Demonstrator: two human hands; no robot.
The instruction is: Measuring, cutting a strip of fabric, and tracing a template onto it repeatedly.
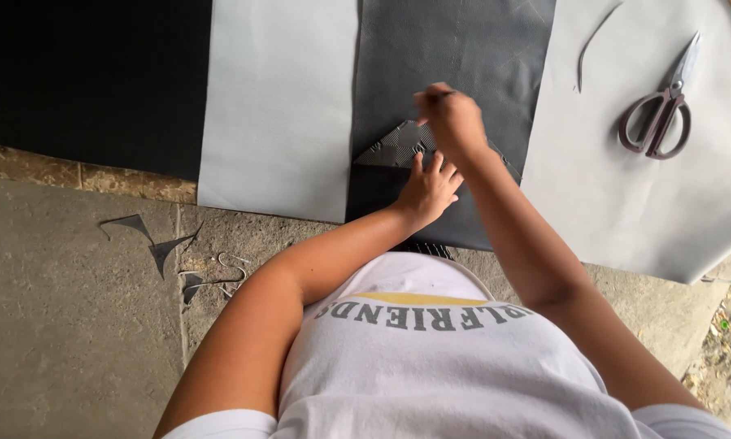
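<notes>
three grey sheets (280,106), one black sheet (89,73), one scissors (662,102).

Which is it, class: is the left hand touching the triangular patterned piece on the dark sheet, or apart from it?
Touching. The head view shows the left hand pressing its fingertips onto the triangular patterned piece.

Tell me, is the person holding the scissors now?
No, the scissors lie alone on the grey sheet, apart from both hands.
</notes>
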